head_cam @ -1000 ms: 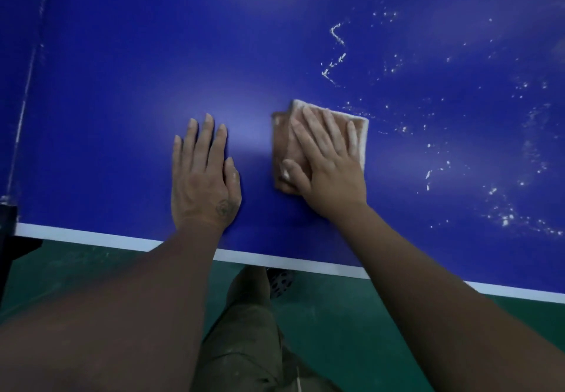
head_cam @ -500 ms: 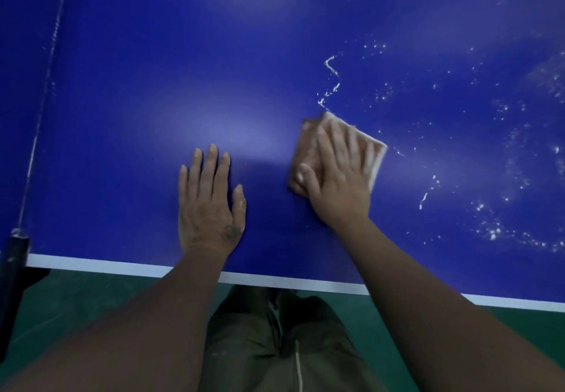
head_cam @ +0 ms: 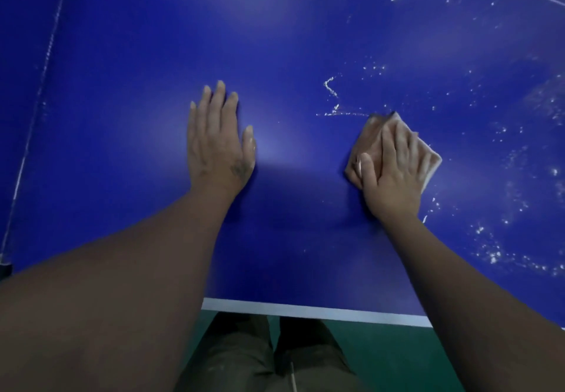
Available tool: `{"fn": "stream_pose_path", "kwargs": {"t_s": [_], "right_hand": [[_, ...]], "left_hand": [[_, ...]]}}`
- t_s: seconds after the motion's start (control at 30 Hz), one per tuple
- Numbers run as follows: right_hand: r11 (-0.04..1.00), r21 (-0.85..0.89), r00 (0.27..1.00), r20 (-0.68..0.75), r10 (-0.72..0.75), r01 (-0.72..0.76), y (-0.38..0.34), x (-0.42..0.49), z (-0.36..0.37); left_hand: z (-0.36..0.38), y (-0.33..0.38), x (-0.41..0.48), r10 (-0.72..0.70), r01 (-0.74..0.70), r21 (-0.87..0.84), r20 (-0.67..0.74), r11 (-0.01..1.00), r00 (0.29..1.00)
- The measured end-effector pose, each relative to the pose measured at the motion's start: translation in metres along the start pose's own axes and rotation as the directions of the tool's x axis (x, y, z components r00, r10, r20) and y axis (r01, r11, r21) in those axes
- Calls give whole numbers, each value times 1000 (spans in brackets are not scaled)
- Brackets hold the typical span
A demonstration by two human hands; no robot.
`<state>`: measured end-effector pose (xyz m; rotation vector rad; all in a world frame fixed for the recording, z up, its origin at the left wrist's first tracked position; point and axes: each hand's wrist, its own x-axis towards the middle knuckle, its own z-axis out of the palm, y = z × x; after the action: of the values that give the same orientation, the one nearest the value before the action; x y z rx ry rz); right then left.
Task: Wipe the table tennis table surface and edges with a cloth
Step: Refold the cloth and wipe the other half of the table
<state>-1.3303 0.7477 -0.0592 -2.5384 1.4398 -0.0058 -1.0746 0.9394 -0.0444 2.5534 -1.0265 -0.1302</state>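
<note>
Blue table [head_cam: 275, 24], specks [head_cam: 331, 89] beside cloth [head_cam: 368, 144]; flat right hand [head_cam: 394, 177] presses it, left hand [head_cam: 215, 150] flat.

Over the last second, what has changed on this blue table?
The right hand, pressing flat on the folded tan cloth, slid it rightward, away from the left hand and toward the white dust specks. The left hand stayed flat on the blue table tennis table; nothing was grabbed or released.

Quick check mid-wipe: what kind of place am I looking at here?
Probably an indoor table tennis hall or sports room: a blue table tennis table with a white edge line, standing over a green floor like sports flooring.
</note>
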Motion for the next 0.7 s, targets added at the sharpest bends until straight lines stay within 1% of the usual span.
{"fn": "stream_pose_path", "kwargs": {"t_s": [0.07,0.13,0.23,0.3,0.37,0.47,0.53,0.63,0.7], "right_hand": [[1000,-9,1000,5,-22,22,-1,-7,0],[992,-9,992,-1,-123,123,-22,-18,7],[961,-26,961,-30,-276,275,-75,-21,25],[949,-14,948,-50,-316,315,-108,-5,34],[941,-4,940,-57,-337,337,-124,18,37],[930,10,929,-64,-365,367,-108,48,32],[945,4,942,-80,-325,327,-76,60,24],[989,-14,987,-76,-145,144,-21,71,8],[997,-4,996,-51,-77,77,-2,70,0]], "left_hand": [[6,6,17,25,-25,11,-4,1000,1000],[12,9,32,29,-28,18,-16,999,999],[18,7,47,-7,9,58,-37,998,999],[20,3,51,-3,8,126,-37,992,999],[21,2,52,-6,9,173,-21,985,1000],[23,4,53,-31,30,211,5,977,999],[23,5,53,-54,46,234,26,971,998],[22,5,55,-70,59,236,42,970,997],[23,6,55,-70,58,232,41,971,997]]}}
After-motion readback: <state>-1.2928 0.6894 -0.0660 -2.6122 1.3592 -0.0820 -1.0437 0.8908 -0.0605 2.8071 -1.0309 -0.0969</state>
